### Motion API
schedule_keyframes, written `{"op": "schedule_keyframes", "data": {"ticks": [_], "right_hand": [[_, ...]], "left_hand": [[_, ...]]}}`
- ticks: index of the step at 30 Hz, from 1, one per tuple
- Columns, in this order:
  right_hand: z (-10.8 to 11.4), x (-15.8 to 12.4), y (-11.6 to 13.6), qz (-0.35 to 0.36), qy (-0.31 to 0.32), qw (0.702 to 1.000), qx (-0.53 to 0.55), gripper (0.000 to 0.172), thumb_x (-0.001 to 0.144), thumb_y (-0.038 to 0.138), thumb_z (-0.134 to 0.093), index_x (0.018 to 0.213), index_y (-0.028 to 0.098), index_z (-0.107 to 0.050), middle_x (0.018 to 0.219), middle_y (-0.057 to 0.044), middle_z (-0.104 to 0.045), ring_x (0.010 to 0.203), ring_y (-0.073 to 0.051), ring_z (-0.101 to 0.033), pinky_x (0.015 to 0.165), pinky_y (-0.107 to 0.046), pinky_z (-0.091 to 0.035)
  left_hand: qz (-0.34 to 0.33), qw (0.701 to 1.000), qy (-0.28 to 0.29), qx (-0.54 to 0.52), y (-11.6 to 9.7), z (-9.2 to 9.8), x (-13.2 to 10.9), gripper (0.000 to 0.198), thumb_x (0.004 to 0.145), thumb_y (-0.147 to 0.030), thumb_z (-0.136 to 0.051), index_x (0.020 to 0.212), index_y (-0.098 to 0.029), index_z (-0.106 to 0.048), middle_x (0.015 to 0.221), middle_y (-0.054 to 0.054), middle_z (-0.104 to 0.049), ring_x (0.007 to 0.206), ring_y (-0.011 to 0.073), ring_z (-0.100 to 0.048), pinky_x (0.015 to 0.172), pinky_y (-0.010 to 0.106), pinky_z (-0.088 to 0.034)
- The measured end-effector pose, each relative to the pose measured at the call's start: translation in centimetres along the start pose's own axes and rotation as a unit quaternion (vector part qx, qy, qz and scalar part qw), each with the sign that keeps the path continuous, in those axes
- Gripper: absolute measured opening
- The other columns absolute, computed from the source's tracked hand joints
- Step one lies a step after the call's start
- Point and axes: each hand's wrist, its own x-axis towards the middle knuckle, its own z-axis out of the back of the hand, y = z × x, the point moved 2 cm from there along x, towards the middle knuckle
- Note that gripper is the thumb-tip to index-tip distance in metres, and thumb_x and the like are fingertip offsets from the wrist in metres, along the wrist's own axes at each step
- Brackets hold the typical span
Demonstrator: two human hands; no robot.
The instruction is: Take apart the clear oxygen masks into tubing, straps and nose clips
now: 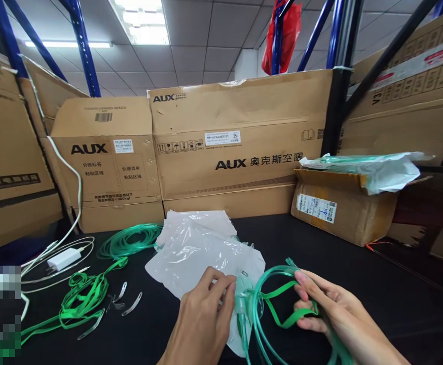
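Observation:
A clear green oxygen mask [249, 299] with a small metal nose strip is in front of me, over white plastic bags [202, 248]. My left hand [206, 309] is closed, its thumb and fingertips pinching at the mask's left edge; the exact contact is partly hidden. Coiled green tubing [257, 314] hangs beside the mask and loops up to my right hand [331, 304]. That hand is closed around the upper part of the coil, and a flat green elastic strap [293, 318] runs from the mask to its fingers.
To the left lie green straps [84, 294], curved metal strips [132, 304], a tubing coil [130, 241] and a white charger [65, 258] with cables. Large cardboard boxes [244, 116] wall off the back. A smaller carton [343, 208] at right carries a bagged item [392, 170].

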Motion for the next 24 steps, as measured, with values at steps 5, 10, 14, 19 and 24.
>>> {"op": "schedule_keyframes", "data": {"ticks": [5, 10, 14, 19, 24], "right_hand": [[-1.8, -0.5, 0.4, 0.044, 0.025, 0.998, -0.024, 0.047, 0.070, 0.058, -0.090, 0.079, 0.019, -0.066, 0.063, 0.006, -0.055, 0.050, -0.014, -0.067, 0.047, -0.026, -0.064], [-2.7, -0.2, 0.5, 0.022, 0.096, 0.992, -0.072, 0.054, 0.065, 0.064, -0.089, 0.071, 0.018, -0.062, 0.058, 0.006, -0.056, 0.047, -0.016, -0.069, 0.048, -0.029, -0.064], [-3.6, 0.2, 0.1, 0.026, 0.123, 0.987, -0.101, 0.052, 0.072, 0.066, -0.084, 0.074, 0.018, -0.062, 0.060, 0.006, -0.058, 0.049, -0.018, -0.073, 0.048, -0.027, -0.063], [-4.4, 0.6, -0.6, 0.024, 0.149, 0.979, -0.140, 0.054, 0.078, 0.068, -0.077, 0.068, 0.020, -0.055, 0.047, 0.003, -0.062, 0.042, -0.017, -0.070, 0.046, -0.025, -0.059], [-4.8, 0.6, -0.8, 0.023, 0.174, 0.969, -0.171, 0.054, 0.080, 0.069, -0.072, 0.063, 0.023, -0.049, 0.037, 0.005, -0.058, 0.032, -0.015, -0.063, 0.035, -0.019, -0.048]], "left_hand": [[-0.031, 0.999, -0.016, 0.023, -0.1, 0.0, -0.1, 0.032, 0.109, -0.023, -0.043, 0.124, -0.025, -0.071, 0.096, 0.004, -0.068, 0.066, 0.0149, -0.070, 0.058, 0.024, -0.063], [-0.053, 0.997, -0.024, 0.041, -0.2, -0.1, -0.2, 0.031, 0.106, -0.016, -0.049, 0.127, -0.023, -0.070, 0.097, 0.007, -0.068, 0.076, 0.0191, -0.071, 0.061, 0.027, -0.059], [-0.063, 0.997, -0.041, 0.026, -0.3, -0.4, -0.3, 0.028, 0.106, -0.015, -0.050, 0.122, -0.024, -0.071, 0.096, 0.007, -0.068, 0.080, 0.0198, -0.071, 0.067, 0.029, -0.059], [-0.052, 0.997, -0.053, -0.031, -0.2, -0.2, -0.4, 0.025, 0.105, -0.014, -0.050, 0.115, -0.024, -0.071, 0.093, 0.004, -0.065, 0.069, 0.0143, -0.066, 0.060, 0.022, -0.055], [-0.089, 0.996, -0.019, -0.013, 0.0, 0.0, -0.6, 0.024, 0.107, -0.016, -0.050, 0.116, -0.023, -0.071, 0.093, 0.005, -0.065, 0.074, 0.0166, -0.067, 0.065, 0.025, -0.056]]}}
